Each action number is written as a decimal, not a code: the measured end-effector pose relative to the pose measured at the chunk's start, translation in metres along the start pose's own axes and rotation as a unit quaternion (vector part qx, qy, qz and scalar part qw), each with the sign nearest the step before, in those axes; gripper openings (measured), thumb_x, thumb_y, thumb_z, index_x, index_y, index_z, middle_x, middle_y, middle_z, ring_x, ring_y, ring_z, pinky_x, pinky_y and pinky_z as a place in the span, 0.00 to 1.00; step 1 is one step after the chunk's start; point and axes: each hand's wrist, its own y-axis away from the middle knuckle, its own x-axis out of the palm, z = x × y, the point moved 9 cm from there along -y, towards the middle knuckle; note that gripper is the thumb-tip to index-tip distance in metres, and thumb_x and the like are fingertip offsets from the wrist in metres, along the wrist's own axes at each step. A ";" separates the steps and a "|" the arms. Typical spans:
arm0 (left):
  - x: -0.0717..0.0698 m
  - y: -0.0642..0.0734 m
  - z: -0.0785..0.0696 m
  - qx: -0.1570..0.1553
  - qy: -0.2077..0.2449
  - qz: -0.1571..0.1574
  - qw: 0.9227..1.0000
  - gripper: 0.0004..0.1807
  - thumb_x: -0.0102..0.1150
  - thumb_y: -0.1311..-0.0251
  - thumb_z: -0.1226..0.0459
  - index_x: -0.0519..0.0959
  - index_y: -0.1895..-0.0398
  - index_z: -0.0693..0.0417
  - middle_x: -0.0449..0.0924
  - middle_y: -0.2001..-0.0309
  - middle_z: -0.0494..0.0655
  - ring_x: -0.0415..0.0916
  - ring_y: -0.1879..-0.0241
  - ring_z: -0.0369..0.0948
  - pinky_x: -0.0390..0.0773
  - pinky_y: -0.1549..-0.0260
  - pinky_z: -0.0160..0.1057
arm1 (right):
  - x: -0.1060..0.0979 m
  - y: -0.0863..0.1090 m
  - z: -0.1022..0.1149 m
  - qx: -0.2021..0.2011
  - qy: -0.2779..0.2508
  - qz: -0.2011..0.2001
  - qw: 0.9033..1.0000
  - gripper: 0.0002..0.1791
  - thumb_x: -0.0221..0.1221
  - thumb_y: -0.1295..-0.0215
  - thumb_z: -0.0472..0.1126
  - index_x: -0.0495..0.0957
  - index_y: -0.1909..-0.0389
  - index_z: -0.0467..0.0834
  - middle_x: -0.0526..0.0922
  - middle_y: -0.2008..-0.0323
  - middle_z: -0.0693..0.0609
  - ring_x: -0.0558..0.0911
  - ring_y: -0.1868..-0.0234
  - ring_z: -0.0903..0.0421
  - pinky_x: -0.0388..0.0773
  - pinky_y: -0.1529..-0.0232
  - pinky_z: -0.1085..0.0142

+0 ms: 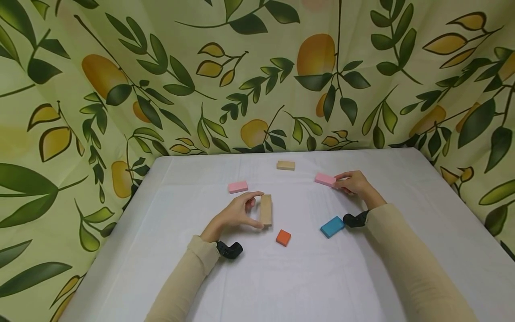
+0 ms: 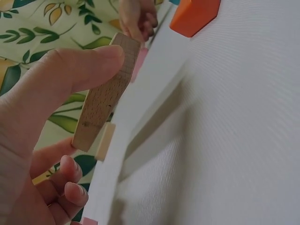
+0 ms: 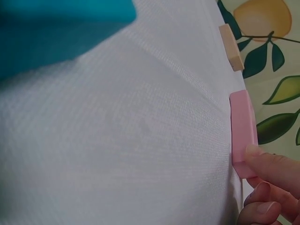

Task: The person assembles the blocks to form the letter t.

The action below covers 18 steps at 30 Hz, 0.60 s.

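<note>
My left hand (image 1: 238, 210) pinches a plain wooden block (image 1: 266, 210) by its two ends, thumb at the near end and a fingertip at the far end. In the left wrist view the wooden block (image 2: 105, 96) is raised over the white cloth, its shadow falling to the side. Farther right, my right hand (image 1: 355, 183) grips one end of a pink block (image 1: 325, 180) between thumb and fingers. The right wrist view shows that pink block (image 3: 242, 129) with the thumb pressed on its side, the other fingers curled beneath.
A second pink block (image 1: 238, 187) lies beyond the left hand, and another wooden block (image 1: 285, 165) near the table's back edge. An orange block (image 1: 283, 238) and a blue block (image 1: 332, 227) lie nearer. Behind the white-covered table (image 1: 257, 281) hangs a leaf-patterned curtain (image 1: 265, 80).
</note>
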 end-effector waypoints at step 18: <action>0.012 -0.022 -0.005 -0.003 -0.019 -0.004 1.000 0.46 0.80 0.64 0.61 0.69 0.35 0.58 0.67 0.65 0.52 0.60 0.64 0.38 0.61 0.64 0.28 | 0.002 0.000 -0.001 0.014 -0.006 0.007 1.000 0.28 0.60 0.35 0.43 0.69 0.36 0.36 0.71 0.79 0.56 0.69 0.78 0.61 0.67 0.77 0.73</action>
